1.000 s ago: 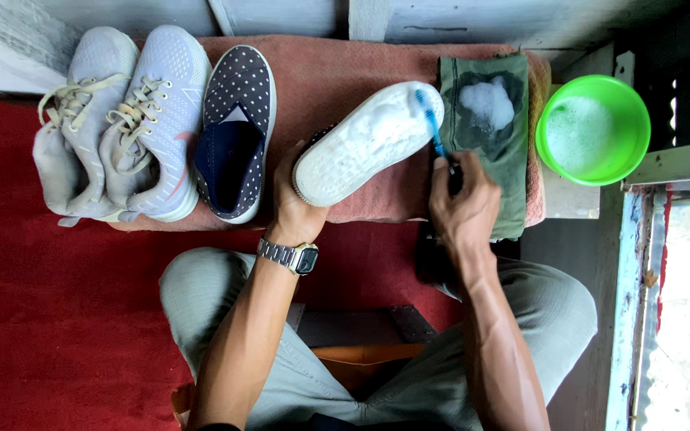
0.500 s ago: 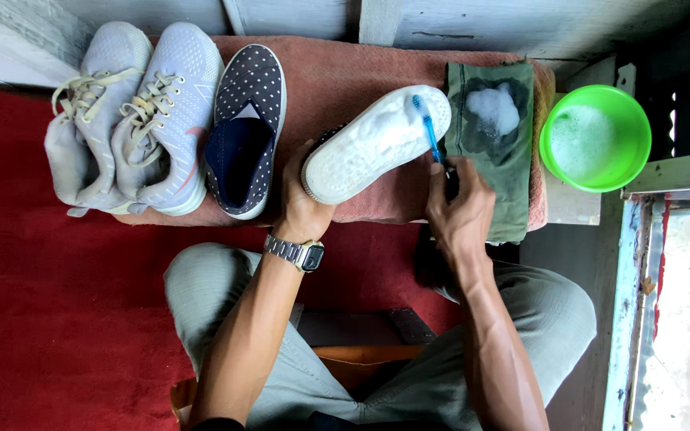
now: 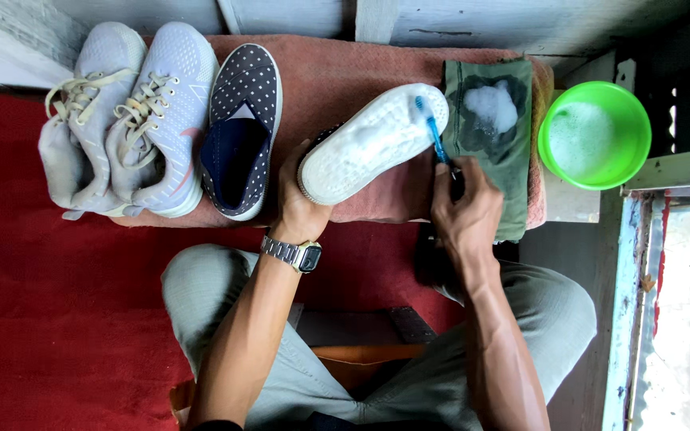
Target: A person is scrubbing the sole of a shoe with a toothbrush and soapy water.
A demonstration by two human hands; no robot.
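The left hand [image 3: 301, 209] gripped the upturned shoe [image 3: 373, 142] by its heel while the right hand [image 3: 466, 214] held a blue toothbrush [image 3: 433, 132] closed in its grip, bristles on the lathered toe; that sole looked mostly scrubbed, and the sneakers [image 3: 125, 120] beyond the left hand seemed untouched.

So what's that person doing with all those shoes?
A seated person is scrubbing a shoe. The left hand holds the upturned shoe with its white sole facing up, and the right hand works a blue toothbrush over the soapy sole. A green bowl of sudsy water sits to the right, beside a foamy green cloth. A dotted navy slip-on and two pale lace-up sneakers lie to the left.
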